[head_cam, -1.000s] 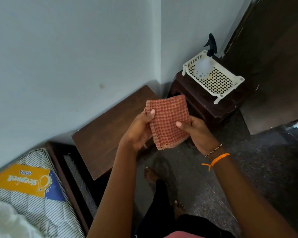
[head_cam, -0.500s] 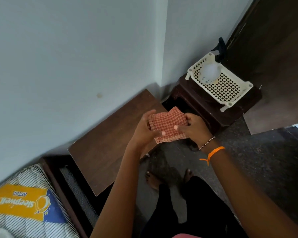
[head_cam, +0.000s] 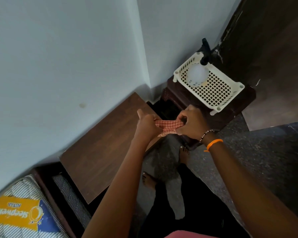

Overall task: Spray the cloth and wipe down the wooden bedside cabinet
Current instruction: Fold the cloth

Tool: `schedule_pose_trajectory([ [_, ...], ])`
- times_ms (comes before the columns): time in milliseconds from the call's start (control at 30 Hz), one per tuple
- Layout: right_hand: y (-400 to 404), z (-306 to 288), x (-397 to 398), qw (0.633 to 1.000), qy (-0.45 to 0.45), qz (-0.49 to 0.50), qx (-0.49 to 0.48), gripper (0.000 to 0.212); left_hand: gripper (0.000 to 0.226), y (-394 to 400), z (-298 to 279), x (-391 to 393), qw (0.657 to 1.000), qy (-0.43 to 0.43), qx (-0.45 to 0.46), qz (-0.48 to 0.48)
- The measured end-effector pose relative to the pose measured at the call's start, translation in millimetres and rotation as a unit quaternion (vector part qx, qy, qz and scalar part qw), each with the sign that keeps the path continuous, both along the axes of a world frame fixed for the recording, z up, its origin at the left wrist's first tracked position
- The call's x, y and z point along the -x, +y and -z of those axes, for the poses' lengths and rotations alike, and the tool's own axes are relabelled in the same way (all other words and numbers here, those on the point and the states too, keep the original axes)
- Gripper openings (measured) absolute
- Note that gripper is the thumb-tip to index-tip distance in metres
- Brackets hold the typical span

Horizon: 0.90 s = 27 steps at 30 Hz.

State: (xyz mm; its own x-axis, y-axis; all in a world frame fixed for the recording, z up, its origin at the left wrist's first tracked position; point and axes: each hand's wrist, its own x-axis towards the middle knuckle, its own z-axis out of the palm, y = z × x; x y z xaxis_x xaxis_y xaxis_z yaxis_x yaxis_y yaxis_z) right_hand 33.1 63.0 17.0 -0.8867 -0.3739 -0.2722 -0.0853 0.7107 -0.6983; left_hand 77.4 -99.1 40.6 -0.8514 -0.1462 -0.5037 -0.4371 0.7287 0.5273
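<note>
Pale walls meet in a corner above the cabinet (head_cam: 100, 145). Both hands pinch the folded cloth (head_cam: 168, 125) between them over its right end: left hand (head_cam: 147, 125) and right hand (head_cam: 192, 123). Behind, a spray bottle (head_cam: 199, 73) lies in a basket (head_cam: 218, 93).

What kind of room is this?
Probably a bedroom corner: a mattress lies at the lower left, a wooden bedside cabinet stands against the wall, and a white basket sits on a small stool.

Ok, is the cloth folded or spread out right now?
Folded. The cloth shows only as a narrow checked band bunched between the left hand and right hand, both gripping it above the cabinet edge.
</note>
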Motion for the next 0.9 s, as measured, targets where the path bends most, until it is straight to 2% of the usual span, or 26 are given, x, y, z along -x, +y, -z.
schedule_pose_trajectory([
  [133,42,11,31,0.983,-0.102,0.068,0.134,0.019,0.034,28,12,40,0.999,-0.015,-0.037,0.031],
  [233,72,24,53,0.948,-0.154,0.17,0.221,0.005,0.034,56,26,62,0.983,-0.05,-0.166,-0.064],
  [300,90,37,67,0.932,-0.163,0.233,0.226,0.014,0.02,79,38,75,0.964,-0.045,-0.218,-0.143],
  [433,115,67,105,0.903,-0.192,0.326,0.206,0.03,0.022,122,66,105,0.902,-0.094,-0.306,-0.29],
  [533,133,80,138,0.872,-0.26,0.352,0.22,0.023,0.022,146,82,131,0.858,-0.134,-0.387,-0.31],
  [600,142,86,160,0.877,-0.257,0.341,0.223,0.028,0.03,157,90,147,0.852,-0.124,-0.401,-0.315],
  [700,149,102,188,0.925,-0.168,0.297,0.166,0.032,0.049,170,102,175,0.85,-0.112,-0.392,-0.335],
  [767,150,115,204,0.954,-0.1,0.26,0.111,0.031,0.051,182,111,190,0.883,-0.092,-0.341,-0.308],
  [833,148,126,216,0.969,-0.06,0.219,0.093,0.027,0.042,193,120,199,0.928,-0.044,-0.259,-0.265],
  [900,148,139,226,0.981,-0.031,0.18,0.064,0.026,0.038,201,126,205,0.954,-0.015,-0.187,-0.232],
])
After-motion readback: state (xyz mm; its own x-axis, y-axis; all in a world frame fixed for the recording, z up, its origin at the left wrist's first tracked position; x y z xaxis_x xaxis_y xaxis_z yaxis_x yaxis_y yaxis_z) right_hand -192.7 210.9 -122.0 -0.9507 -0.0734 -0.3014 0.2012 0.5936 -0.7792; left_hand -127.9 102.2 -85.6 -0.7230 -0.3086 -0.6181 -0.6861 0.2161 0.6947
